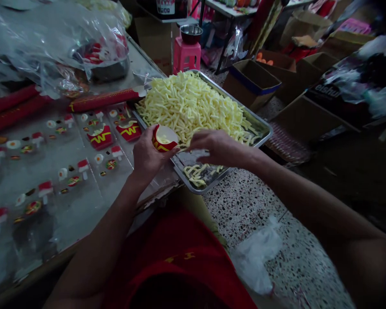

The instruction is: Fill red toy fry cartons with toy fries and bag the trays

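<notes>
My left hand (148, 154) is closed around a small red fries box (163, 145) with yellow marking and a white inside. A few pale toy fries show in its opening. My right hand (217, 148), slightly blurred, hovers at the front edge of a heap of pale yellow toy fries (196, 103). Its fingers are curved and stand apart from the thumb, and I see nothing between them. The heap lies in a metal tray (223, 174), with a few loose fries (196, 174) at its near end.
Left of the tray, clear plastic bags (93, 171) with small toy foods lie in rows on the table. Two filled fries boxes (99, 137) rest on them. Behind lie long red stacks (104, 99) and a metal basin (111, 68). Cardboard boxes (252, 83) and a pink stool (186, 53) stand beyond.
</notes>
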### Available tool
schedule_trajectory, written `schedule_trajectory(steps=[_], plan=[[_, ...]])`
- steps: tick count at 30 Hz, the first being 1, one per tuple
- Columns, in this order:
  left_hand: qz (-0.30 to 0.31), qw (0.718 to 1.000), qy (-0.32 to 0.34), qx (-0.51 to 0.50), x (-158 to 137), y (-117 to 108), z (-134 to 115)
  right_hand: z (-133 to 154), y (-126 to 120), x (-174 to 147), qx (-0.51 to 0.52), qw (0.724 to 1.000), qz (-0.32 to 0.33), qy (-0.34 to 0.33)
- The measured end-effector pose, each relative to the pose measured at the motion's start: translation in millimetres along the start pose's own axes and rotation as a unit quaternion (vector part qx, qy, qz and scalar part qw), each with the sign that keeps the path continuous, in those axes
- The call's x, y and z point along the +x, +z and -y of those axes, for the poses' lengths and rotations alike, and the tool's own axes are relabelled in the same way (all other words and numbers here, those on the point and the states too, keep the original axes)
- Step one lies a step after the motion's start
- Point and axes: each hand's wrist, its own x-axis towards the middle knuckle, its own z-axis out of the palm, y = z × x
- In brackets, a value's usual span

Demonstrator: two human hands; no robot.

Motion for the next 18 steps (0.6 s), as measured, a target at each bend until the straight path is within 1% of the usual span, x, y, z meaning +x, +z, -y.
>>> schedule_trajectory(steps=[2, 3, 5, 7, 8, 10, 12, 13, 14, 15, 16, 18], plan=[[-0.001, 1.000, -0.013, 0.004, -4, -7, 1, -2, 13, -16, -0.060, 0.993, 0.098, -0.042], [0.003, 1.000, -0.013, 0.005, -6, -10, -1, -3, 21, -19, -0.084, 0.987, 0.131, -0.046], [0.029, 1.000, -0.007, 0.007, -11, -15, -7, -3, 40, -20, -0.114, 0.979, 0.163, -0.030], [0.073, 0.997, -0.009, 0.016, -18, -22, -12, -6, 55, -15, -0.112, 0.981, 0.158, 0.009], [0.097, 0.995, -0.015, 0.024, -21, -26, -13, -8, 60, -13, -0.102, 0.983, 0.145, 0.040], [0.137, 0.989, -0.033, 0.039, -28, -33, -14, -11, 64, -8, -0.066, 0.984, 0.088, 0.140], [0.161, 0.985, -0.046, 0.052, -34, -38, -12, -11, 62, -2, -0.004, 0.967, -0.003, 0.254], [0.167, 0.983, -0.050, 0.056, -36, -38, -12, -8, 60, 3, 0.034, 0.955, -0.052, 0.291], [0.170, 0.982, -0.050, 0.058, -38, -37, -12, -3, 57, 9, 0.069, 0.943, -0.096, 0.311], [0.169, 0.983, -0.050, 0.061, -41, -35, -13, 4, 54, 17, 0.092, 0.936, -0.127, 0.315], [0.161, 0.984, -0.050, 0.064, -43, -32, -15, 13, 53, 25, 0.097, 0.936, -0.143, 0.308], [0.124, 0.988, -0.055, 0.070, -47, -25, -21, 35, 53, 42, 0.056, 0.948, -0.137, 0.280]])
